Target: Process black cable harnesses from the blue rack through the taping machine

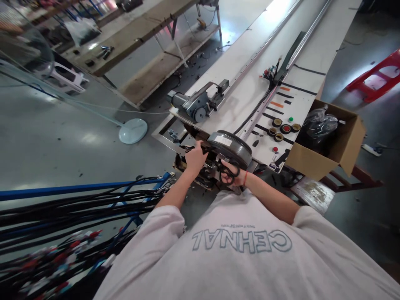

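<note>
The right hand [236, 177] grips scissors [221, 168]; the left hand [196, 157], near the drum [233, 146], has an unclear grip. Scissor work seems in hand; the next move calls for steadiness.

Site: workshop. You have a grey machine [196, 104] on a long white tabletop [240, 89] just beyond your left grip [195, 159]; bundled black cables [46, 216] racked to that grip's left.
</note>
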Demonstrator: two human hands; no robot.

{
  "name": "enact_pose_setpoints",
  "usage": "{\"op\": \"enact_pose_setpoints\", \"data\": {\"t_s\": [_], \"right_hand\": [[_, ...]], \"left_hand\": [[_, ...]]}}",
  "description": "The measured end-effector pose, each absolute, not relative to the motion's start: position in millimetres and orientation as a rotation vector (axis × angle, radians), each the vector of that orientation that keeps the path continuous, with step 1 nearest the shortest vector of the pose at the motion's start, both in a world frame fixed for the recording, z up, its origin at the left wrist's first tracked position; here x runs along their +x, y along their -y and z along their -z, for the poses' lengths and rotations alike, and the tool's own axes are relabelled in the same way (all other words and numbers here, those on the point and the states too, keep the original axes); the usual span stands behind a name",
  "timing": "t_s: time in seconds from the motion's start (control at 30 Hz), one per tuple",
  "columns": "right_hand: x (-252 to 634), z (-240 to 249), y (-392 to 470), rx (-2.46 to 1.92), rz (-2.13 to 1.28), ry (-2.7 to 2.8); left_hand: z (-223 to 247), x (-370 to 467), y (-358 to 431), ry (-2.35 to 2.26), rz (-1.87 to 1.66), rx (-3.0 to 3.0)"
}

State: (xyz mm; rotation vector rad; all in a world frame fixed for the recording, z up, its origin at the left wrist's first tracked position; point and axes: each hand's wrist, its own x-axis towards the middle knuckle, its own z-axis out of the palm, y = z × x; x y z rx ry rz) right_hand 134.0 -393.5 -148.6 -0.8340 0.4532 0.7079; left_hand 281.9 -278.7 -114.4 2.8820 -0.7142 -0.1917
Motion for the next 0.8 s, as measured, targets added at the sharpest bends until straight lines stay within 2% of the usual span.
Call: {"op": "enact_pose_setpoints", "data": {"t_s": [0.03, 0.1, 0.2, 0.27, 0.33, 0.4, 0.53, 0.67, 0.73, 0.8], "right_hand": [[120, 146, 398, -0.879, -0.733, -0.412], [84, 131, 412, -0.917, -0.808, -0.253], [34, 104, 441, -0.888, -0.783, -0.088], [15, 94, 463, -0.948, -0.65, -0.157], [10, 96, 484, -1.119, -0.48, -0.375], [13, 108, 502, -1.375, -0.381, -0.687], [32, 142, 524, -1.985, -0.441, -1.136], [60, 165, 530, -2.276, -0.553, -1.251], [77, 167, 542, -2.309, -0.518, -1.226], [93, 165, 569, -2.343, -0.385, -1.228]], "left_hand": [[117, 286, 275, 0.699, 0.226, 2.864], [125, 293, 268, 0.724, 0.547, 2.684], [138, 290, 260, 0.662, 1.261, 2.015], [145, 273, 260, 0.494, 1.506, 1.566], [150, 250, 264, 0.343, 1.471, 1.325], [150, 228, 268, 0.251, 1.27, 1.252], [147, 212, 274, 0.068, 1.023, 1.136], [146, 222, 291, -0.096, 1.274, 1.097], [144, 224, 301, 0.022, 1.403, 1.172], [140, 221, 307, 0.261, 1.358, 1.376]]}}
